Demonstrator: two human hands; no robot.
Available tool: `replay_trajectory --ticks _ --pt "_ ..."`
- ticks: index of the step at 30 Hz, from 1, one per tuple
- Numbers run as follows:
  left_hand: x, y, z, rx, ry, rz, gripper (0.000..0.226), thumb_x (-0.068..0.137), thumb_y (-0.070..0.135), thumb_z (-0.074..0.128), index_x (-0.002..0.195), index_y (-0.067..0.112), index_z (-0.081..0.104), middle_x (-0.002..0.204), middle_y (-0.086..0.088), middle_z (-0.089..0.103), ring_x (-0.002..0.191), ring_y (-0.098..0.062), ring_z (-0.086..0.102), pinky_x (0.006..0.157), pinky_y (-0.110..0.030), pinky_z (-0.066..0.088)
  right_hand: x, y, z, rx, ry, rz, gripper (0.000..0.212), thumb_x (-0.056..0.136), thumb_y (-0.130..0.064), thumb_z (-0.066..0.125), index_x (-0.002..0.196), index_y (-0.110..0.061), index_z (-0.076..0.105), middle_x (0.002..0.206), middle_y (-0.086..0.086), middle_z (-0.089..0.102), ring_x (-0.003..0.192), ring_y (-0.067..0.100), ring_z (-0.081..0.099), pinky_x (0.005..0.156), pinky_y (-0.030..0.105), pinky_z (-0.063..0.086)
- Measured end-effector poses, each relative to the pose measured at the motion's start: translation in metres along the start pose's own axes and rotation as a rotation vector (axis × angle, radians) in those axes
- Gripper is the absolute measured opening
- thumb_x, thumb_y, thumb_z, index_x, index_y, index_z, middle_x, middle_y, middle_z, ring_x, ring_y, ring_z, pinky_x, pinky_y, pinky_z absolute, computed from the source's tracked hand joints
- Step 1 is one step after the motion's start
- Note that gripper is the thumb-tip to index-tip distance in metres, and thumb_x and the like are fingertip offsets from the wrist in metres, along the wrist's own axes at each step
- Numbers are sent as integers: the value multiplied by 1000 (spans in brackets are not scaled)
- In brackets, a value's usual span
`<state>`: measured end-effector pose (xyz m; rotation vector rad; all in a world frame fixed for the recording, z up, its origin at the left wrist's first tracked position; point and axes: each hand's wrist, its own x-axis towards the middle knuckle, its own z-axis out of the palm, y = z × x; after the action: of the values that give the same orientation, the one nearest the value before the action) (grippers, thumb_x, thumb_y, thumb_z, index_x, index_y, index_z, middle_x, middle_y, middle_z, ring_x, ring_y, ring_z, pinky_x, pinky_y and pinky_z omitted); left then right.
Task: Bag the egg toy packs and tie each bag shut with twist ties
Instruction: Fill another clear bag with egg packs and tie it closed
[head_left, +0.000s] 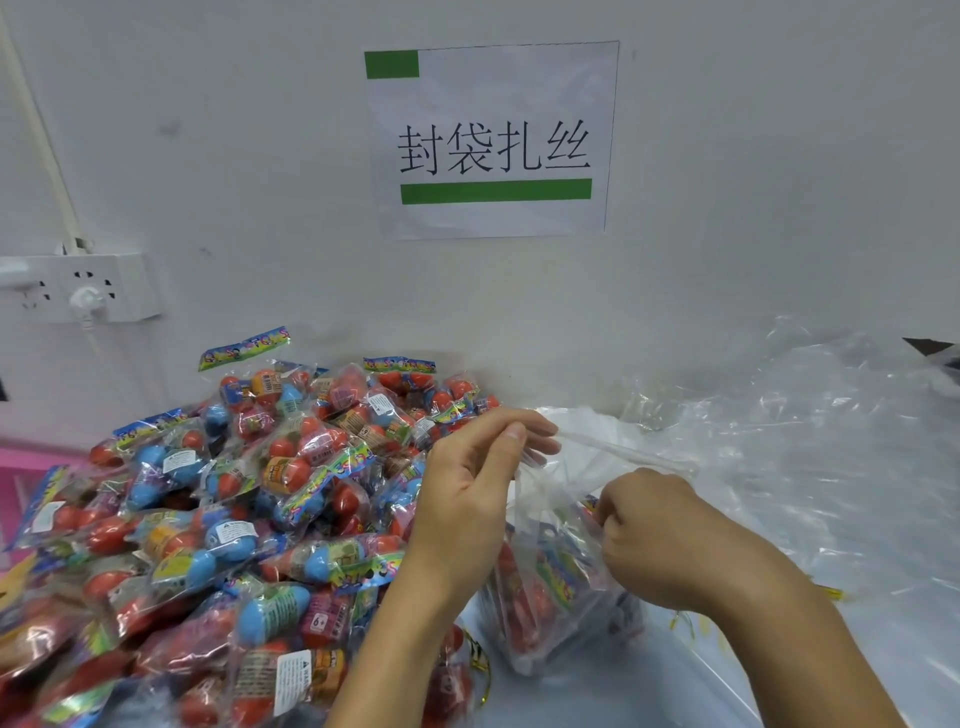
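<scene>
Clear plastic bag (550, 587), part-filled with packs, untied: left hand (475, 483) pinches its neck, right hand (657, 535) grips its side; left of it, large heap of unbagged egg toy packs (208, 519) remains.

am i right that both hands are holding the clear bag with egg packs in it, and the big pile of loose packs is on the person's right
Not quite. The head view shows the pile of loose packs on the person's left, not right. The rest holds: the left hand and right hand both hold the clear bag with packs inside.
</scene>
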<state>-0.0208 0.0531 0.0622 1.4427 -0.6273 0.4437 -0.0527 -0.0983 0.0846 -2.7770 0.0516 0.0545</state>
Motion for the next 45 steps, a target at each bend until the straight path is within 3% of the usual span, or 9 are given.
replay_trajectory --ticks 5,10,13,16,20,28,35,41,45 --pt "0 -1 2 -1 -22 -7 31 92 16 45 94 1 72 86 -8 73 83 -19 69 74 -22 52 7 2 8 -4 64 10 31 96 -18 37 65 -16 33 74 3 37 90 29 37 74 33 37" --pt "-2 -3 4 35 -72 -25 30 92 18 45 94 6 73 87 -5 73 84 -17 69 73 -20 50 11 -4 19 -27 254 108 18 93 -28 51 80 -17 43 90 3 48 107 30 52 71 31 39" --pt "-2 -3 4 51 -88 -35 30 93 20 45 94 10 74 86 -5 74 85 -18 69 75 -23 51 11 -7 20 -40 271 178 14 86 -24 59 88 -19 46 92 2 50 95 27 52 68 30 41" --pt "-1 -4 2 59 -68 -34 31 94 21 45 95 9 73 84 -3 74 84 -17 70 75 -23 52 11 -7 19 -16 310 167 12 84 -22 60 80 -17 50 83 2 52 82 27 50 61 28 39" --pt "0 -4 1 78 -49 -34 30 95 22 46 95 8 73 84 -3 74 84 -17 71 76 -25 54 8 -7 15 17 354 54 27 78 -18 56 59 -17 36 64 2 35 70 26 35 46 28 23" --pt "2 -8 -1 235 48 -3 26 104 14 47 92 13 70 74 4 73 73 -13 69 70 -26 53 4 -4 8 49 276 -25 14 80 -17 58 76 -9 69 80 8 67 73 30 64 67 39 59" --pt "4 -5 -2 313 223 50 25 103 9 48 92 13 70 77 17 70 71 3 64 66 -10 45 4 -8 9 154 253 -111 18 83 -13 57 82 -2 71 85 15 72 78 32 68 71 47 59" --pt "3 -5 0 351 229 69 25 104 13 47 91 18 69 79 14 72 68 -16 64 67 -32 51 7 -6 9 161 369 -110 15 85 -15 57 80 -18 70 87 1 69 81 25 66 73 40 58" --pt "2 -7 0 357 206 71 25 104 11 47 92 15 69 80 11 71 70 -12 65 65 -26 50 8 -4 12 169 334 -109 17 85 -13 54 84 -11 71 88 7 68 80 30 66 73 43 59"
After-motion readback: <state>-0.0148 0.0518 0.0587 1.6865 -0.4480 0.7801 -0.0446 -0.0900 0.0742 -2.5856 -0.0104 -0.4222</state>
